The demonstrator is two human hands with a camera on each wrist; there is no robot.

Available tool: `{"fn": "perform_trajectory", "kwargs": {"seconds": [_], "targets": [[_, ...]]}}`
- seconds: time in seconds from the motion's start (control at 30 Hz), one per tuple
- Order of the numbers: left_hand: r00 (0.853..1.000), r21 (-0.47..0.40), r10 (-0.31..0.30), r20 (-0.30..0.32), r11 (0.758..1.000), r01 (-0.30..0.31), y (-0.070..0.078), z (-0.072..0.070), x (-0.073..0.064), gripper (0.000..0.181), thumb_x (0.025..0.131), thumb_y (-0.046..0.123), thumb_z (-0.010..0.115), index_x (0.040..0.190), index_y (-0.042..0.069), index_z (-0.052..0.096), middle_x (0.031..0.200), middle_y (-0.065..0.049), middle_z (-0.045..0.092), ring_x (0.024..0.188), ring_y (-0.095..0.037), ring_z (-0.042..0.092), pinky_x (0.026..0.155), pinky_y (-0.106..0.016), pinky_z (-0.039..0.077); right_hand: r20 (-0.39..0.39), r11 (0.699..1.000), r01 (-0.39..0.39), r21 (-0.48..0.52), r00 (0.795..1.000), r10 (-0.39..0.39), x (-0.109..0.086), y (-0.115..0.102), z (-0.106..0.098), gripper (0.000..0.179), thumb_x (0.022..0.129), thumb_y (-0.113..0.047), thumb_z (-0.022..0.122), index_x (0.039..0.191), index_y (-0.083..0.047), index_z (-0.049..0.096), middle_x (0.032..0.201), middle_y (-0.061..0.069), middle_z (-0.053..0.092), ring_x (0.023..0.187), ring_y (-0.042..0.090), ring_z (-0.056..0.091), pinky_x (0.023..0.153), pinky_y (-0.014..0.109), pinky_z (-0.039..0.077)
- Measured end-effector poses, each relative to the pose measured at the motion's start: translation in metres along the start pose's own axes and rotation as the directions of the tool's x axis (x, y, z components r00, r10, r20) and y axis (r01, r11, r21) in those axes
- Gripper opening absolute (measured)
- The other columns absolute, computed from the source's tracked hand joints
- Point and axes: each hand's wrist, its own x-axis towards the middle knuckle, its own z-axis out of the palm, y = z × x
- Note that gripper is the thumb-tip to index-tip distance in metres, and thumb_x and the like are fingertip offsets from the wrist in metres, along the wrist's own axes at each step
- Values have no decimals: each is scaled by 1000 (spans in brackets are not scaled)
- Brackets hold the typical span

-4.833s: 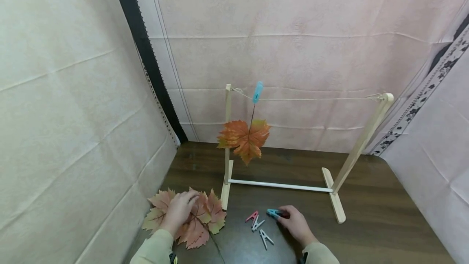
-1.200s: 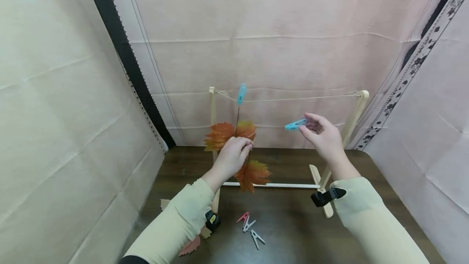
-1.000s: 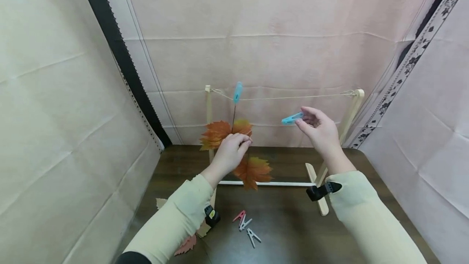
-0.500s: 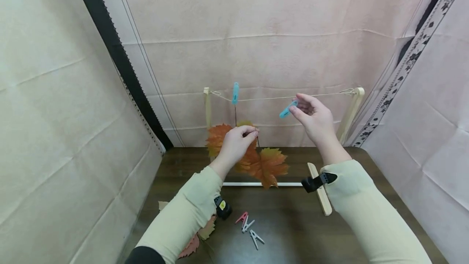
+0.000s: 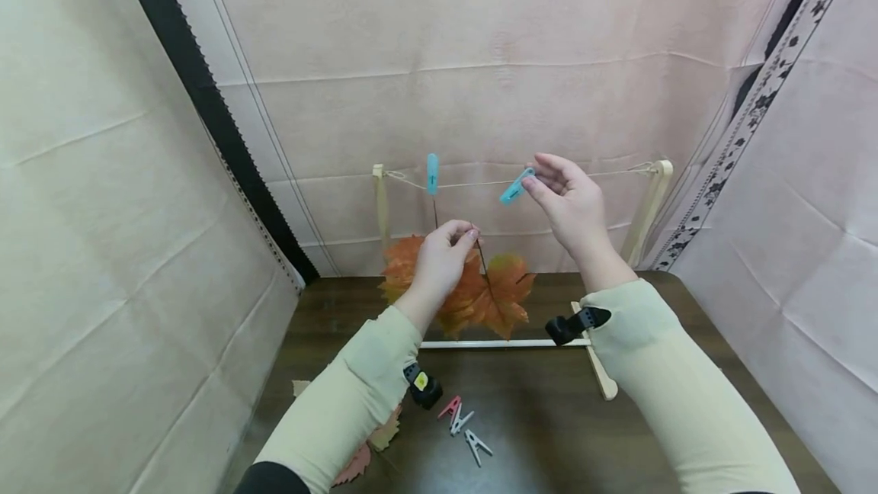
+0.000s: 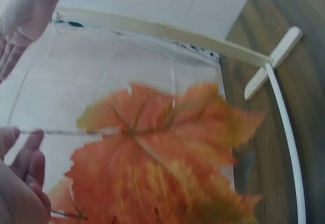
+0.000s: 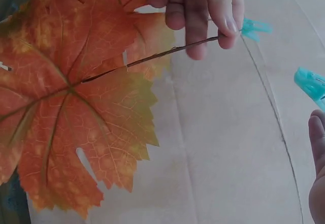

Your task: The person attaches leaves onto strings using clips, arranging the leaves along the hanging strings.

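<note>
My left hand [image 5: 439, 265] pinches the thin brown stem [image 7: 162, 55] of an orange artificial leaf [image 5: 506, 292], which hangs below the fingers. Close to the string [image 5: 473, 184], my right hand [image 5: 572, 208] holds a blue clothespin [image 5: 516, 187] between thumb and fingers. Another blue clothespin [image 5: 432, 174] is clipped on the string further left, with an orange leaf [image 5: 403, 261] hanging from it, partly hidden behind my left hand. In the right wrist view the held leaf [image 7: 86, 102] overlaps the hanging one, and the held clothespin [image 7: 311, 87] stands apart from the stem.
The string runs between two wooden posts [image 5: 648, 216] joined low down by a white rod [image 5: 494, 344]. On the dark wooden table [image 5: 549, 433] lie a pink clothespin [image 5: 450, 406] and two grey ones [image 5: 476, 447]. Pinkish leaves [image 5: 354, 465] lie partly under my left sleeve.
Both hands have risen from the table, the left with an orange leaf, the right with a blue clothespin. Over the last second the right hand has moved up and left, nearer the string.
</note>
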Motion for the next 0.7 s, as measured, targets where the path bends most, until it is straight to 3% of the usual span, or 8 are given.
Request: {"fn": "perform_trajectory", "kwargs": {"seconds": [0.2, 0.37, 0.5, 0.6, 0.7], "targets": [[1000, 37, -16, -15, 999, 16, -2, 4, -11, 17, 89, 32, 45, 96, 22, 57, 79, 8, 62, 64, -22, 57, 54, -29, 44, -19, 999, 5, 50, 1000, -4, 3, 18, 1, 43, 76, -24, 65, 114, -7, 54, 104, 6, 61, 90, 10, 57, 76, 20, 44], [998, 54, -4, -58, 999, 7, -16, 13, -20, 18, 90, 33, 43, 100, 23, 54, 80, 3, 63, 56, -18, 59, 49, -26, 46, -6, 999, -30, 16, 1000, 30, -1, 26, 1, 43, 77, -28, 64, 114, -10, 54, 105, 2, 60, 92, 9, 56, 77, 20, 43], [996, -58, 26, -88, 998, -31, -25, 22, -24, 17, 90, 30, 46, 98, 18, 55, 79, -6, 64, 55, -12, 58, 52, -25, 47, 1, 999, -42, 8, 999, 42, -3, 29, 1, 43, 77, -29, 63, 114, -10, 53, 106, 4, 60, 92, 9, 56, 76, 20, 43], [995, -173, 26, -98, 984, -42, -26, 25, -26, 16, 89, 27, 49, 92, 13, 57, 76, -7, 63, 58, -13, 58, 54, -26, 48, 5, 999, -36, 14, 999, 36, -4, 29, 3, 42, 77, -28, 63, 114, -9, 54, 107, 7, 59, 92, 9, 56, 76, 20, 43], [996, -225, 17, -86, 974, -36, -24, 25, -26, 17, 88, 25, 51, 88, 10, 60, 75, -3, 62, 62, -13, 59, 57, -25, 49, 0, 999, -32, 9, 999, 32, -4, 22, 3, 42, 78, -28, 63, 114, -9, 54, 107, 5, 59, 91, 9, 55, 76, 20, 43]]}}
